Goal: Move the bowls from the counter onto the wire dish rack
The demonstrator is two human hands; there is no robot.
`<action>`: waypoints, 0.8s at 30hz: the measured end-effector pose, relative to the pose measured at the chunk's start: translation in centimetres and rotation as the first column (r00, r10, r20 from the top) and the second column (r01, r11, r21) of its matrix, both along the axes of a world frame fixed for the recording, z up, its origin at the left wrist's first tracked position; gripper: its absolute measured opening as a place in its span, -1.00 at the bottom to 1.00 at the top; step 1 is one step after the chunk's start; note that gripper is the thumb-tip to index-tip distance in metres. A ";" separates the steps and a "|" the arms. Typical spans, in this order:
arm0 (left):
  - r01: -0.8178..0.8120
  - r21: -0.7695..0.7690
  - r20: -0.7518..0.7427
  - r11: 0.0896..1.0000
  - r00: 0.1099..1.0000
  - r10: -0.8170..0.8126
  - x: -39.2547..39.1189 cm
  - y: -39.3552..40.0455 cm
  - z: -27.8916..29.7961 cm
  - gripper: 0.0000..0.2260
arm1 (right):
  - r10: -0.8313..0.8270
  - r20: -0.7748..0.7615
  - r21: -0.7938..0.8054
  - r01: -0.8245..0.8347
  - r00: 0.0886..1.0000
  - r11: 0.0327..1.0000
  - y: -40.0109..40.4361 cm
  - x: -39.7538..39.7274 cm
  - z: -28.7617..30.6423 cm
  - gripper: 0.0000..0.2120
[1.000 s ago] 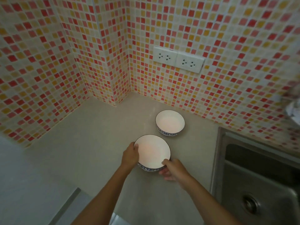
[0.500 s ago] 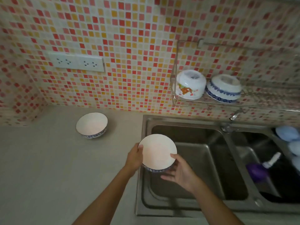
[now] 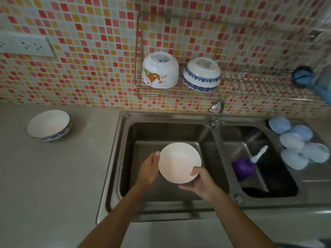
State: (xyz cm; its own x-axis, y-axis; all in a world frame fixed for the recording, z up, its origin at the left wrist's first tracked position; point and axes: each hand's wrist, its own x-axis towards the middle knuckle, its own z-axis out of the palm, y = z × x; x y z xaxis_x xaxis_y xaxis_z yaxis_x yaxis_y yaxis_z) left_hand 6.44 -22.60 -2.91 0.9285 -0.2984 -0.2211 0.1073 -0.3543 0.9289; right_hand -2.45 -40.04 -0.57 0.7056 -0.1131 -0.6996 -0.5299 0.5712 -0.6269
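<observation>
I hold a white bowl [image 3: 179,161] with a blue rim pattern, upright, over the left sink basin. My left hand [image 3: 149,169] grips its left rim and my right hand [image 3: 199,181] cups its lower right side with the thumb over the rim. A second matching bowl [image 3: 48,125] stands on the counter at the left. The wire dish rack [image 3: 250,83] hangs on the tiled wall above the sink. It bears two upturned bowls, a floral one [image 3: 160,69] and a blue-patterned one [image 3: 201,74], at its left end.
A double steel sink [image 3: 220,145] with a tap [image 3: 217,111] lies below the rack. A purple pump bottle [image 3: 245,166] lies in the right basin. Several pale blue lids [image 3: 297,142] are piled at the right. A blue brush [image 3: 304,76] hangs at the rack's right end.
Both hands lifted the bowl off the counter and carried it right, from over the sink's left edge to over the left basin. My view swung right and the rack came closer.
</observation>
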 end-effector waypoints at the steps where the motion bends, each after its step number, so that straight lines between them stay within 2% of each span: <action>1: 0.001 0.067 0.052 0.998 0.999 -0.004 -0.5 0.1 -0.6 -0.69 | 0.000 -0.004 -0.008 0.000 1.000 1.000 -0.7 -0.1 -0.2 -0.43; 3: 0.041 0.243 0.104 0.969 0.992 -0.068 -1.4 1.0 -2.3 -0.64 | -0.004 -0.015 -0.030 0.004 1.000 1.000 -1.9 -0.2 -0.8 -0.50; 5: 0.089 0.404 0.062 0.910 0.990 -0.125 -2.4 2.3 -4.3 -0.53 | -0.010 -0.039 -0.082 0.007 0.999 0.997 -2.9 -0.1 -1.5 -0.53; 7: 0.133 0.506 0.029 0.852 0.985 -0.171 -3.4 3.4 -6.3 -0.42 | -0.004 -0.076 -0.159 -0.009 0.997 0.987 -3.6 0.1 -2.1 -0.48; 10: 0.156 0.616 0.060 0.772 0.968 -0.243 -5.1 4.5 -8.1 -0.20 | -0.017 -0.117 -0.254 -0.014 0.993 0.967 -4.0 0.4 -2.7 -0.43; 17: 0.041 0.646 0.139 0.762 0.976 -0.170 -5.6 4.6 -8.9 -0.25 | -0.043 -0.089 -0.500 -0.007 0.995 0.866 -4.4 1.1 -4.3 -0.37; 21: 0.037 0.635 0.128 0.771 0.980 -0.153 -5.7 4.7 -8.7 -0.27 | 0.004 -0.079 -0.657 -0.055 0.997 0.752 -4.3 1.4 -5.0 -0.35; 24: 0.040 0.633 0.118 0.773 0.982 -0.148 -5.7 4.6 -8.4 -0.31 | 0.056 -0.069 -0.777 -0.089 0.996 0.624 -4.2 1.5 -5.5 -0.29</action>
State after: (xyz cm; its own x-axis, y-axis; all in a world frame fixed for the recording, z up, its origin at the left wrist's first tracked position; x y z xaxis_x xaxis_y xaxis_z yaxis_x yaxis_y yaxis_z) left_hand 0.75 -18.02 -11.35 0.9405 -0.2318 -0.2483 -0.0808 -0.8627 0.4992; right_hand -0.90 -44.23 -6.05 0.7131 -0.5765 -0.3989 -0.5783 -0.1621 -0.7995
